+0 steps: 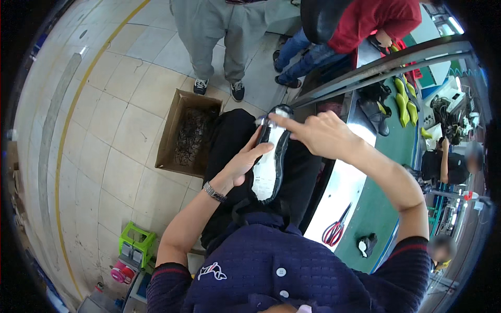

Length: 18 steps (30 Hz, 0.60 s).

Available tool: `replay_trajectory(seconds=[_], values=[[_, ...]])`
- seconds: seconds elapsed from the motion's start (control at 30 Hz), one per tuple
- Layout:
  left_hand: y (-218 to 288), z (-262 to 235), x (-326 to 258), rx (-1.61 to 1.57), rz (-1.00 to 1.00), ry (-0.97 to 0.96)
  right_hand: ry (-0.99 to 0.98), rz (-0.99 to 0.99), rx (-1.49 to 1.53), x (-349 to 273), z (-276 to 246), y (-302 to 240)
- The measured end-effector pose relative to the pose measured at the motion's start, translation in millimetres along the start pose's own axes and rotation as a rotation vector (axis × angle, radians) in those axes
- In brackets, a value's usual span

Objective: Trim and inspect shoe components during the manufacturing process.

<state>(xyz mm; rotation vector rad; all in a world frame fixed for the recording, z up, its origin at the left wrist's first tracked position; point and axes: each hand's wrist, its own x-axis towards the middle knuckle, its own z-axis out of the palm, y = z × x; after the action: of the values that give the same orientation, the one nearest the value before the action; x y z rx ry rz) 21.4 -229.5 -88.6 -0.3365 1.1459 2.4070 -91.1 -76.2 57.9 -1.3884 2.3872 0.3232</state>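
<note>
Above my lap is a black shoe (pixel 282 151) with its underside up, a long white bottom board (pixel 265 175) framed by the black upper's edge. My left hand (pixel 244 164) is closed round its left side, thumb lying on the white board. My right hand (pixel 326 134) comes in from the right with its index finger pressed on the shoe's far end and its other fingers curled. Whatever those curled fingers hold, if anything, is hidden. A small shiny metal piece (pixel 260 121) shows at the far left edge of the shoe; its kind is unclear.
A cardboard box (pixel 166 141) with dark scraps stands on the floor to the left. On my right runs a workbench (pixel 339 190) with red-handled scissors (pixel 334 232), a dark shoe piece (pixel 367 245) and yellow shoe lasts (pixel 402 104). Metal rails (pixel 360 78) cross above it. Two people stand ahead.
</note>
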Motion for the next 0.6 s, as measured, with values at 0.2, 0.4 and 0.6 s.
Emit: replay_trajectory(seconds=[0.2,0.4,0.6], values=[[9.3,-1.4,-12.7,0.034,-0.137,-0.044,0.042,0.045,0.225,-15.3,34.1,-21.5],[-3.5,-15.7,-5.5,-0.017,-0.125,-0.157,0.118,0.005,0.295,-26.1,29.1,-36.2],[-52.7,-17.9,-28.9,-0.405,-0.068,-0.081,0.057,0.026,0.329,-33.2,1.6,-46.7]])
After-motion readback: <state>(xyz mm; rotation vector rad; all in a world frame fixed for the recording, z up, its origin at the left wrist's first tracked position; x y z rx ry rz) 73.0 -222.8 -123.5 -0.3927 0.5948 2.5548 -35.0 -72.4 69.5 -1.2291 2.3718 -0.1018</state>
